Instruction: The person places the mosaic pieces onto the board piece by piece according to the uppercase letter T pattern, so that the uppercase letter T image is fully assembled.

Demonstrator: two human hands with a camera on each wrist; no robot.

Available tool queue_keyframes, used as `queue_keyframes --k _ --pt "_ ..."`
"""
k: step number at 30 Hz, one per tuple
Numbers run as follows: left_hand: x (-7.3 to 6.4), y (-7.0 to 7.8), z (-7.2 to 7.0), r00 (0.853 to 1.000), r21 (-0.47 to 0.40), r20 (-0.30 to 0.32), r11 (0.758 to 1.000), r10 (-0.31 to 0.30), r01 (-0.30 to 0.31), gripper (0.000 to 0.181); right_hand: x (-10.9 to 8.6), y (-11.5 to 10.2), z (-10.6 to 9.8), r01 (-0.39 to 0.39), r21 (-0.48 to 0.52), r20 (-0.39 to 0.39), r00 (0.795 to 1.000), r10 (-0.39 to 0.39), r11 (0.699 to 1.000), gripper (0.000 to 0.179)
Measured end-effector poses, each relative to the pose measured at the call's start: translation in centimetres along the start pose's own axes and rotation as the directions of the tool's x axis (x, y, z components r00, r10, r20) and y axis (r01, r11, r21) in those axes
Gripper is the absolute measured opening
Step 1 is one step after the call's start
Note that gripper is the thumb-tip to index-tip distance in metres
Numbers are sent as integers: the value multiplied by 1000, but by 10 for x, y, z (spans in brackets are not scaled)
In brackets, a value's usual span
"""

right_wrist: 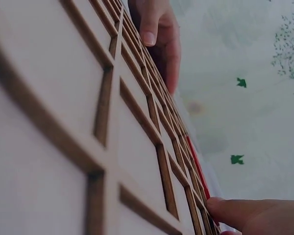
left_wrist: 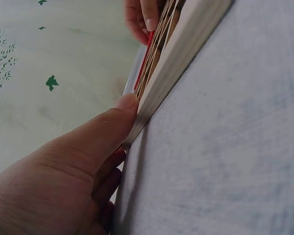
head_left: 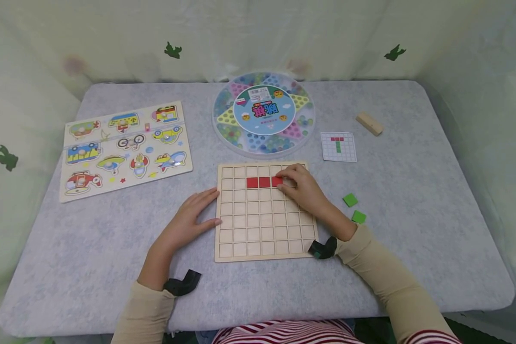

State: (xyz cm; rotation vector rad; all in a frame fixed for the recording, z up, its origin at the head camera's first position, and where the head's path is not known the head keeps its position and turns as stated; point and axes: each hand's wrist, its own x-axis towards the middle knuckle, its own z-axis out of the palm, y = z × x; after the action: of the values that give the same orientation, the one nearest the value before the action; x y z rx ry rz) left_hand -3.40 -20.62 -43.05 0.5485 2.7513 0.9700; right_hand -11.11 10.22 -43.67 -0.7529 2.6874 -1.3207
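Observation:
A wooden grid board [head_left: 241, 235] lies flat in the middle of the table. Three red square tiles [head_left: 264, 182] form a row in its upper part. My right hand [head_left: 303, 188] reaches over the board's right side, thumb and index finger pinching the rightmost red tile, which they partly cover. At the left edge of the board rests my left hand [head_left: 190, 217], its fingers extended and touching the rim. From the left wrist view, the left thumb [left_wrist: 115, 122] lies against the board's side. In the right wrist view, the right thumb [right_wrist: 235, 210] meets the red row.
Two green tiles [head_left: 354, 209] lie right of the board, below a pattern card [head_left: 338, 147] and a wooden block [head_left: 369, 123]. A round Chinese checkers case [head_left: 264, 114] stands behind the board. A vehicle puzzle board [head_left: 126, 150] is at the left.

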Motion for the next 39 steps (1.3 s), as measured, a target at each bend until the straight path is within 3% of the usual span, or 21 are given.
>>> queue_keyframes --k 7,11,14,20,26,33,39 --pt "-1 -1 0 1000 -1 -5 1000 3 -3 70 -1 -4 -6 -37 0 95 995 37 999 36" --pt "-1 -2 1 1000 -6 -5 1000 7 -7 70 -5 -7 -19 -93 45 195 977 83 995 51" --pt "-1 -1 1 1000 -11 -4 1000 3 -3 70 -13 -10 -32 -95 66 206 975 80 993 55" --pt "-1 0 1 1000 -8 -6 1000 4 -4 69 -39 -11 -62 44 65 43 998 -47 997 54" --pt "-1 -1 1 1000 -7 -14 1000 24 -24 68 -69 -2 -82 143 -23 -148 978 -145 990 59" --pt "-1 -1 0 1000 -13 -10 1000 24 -24 68 -92 -1 -93 84 -85 -229 968 -102 993 59" --pt "-1 -1 0 1000 -14 -7 1000 17 -17 68 -106 25 -93 44 -109 -242 968 -69 993 60"
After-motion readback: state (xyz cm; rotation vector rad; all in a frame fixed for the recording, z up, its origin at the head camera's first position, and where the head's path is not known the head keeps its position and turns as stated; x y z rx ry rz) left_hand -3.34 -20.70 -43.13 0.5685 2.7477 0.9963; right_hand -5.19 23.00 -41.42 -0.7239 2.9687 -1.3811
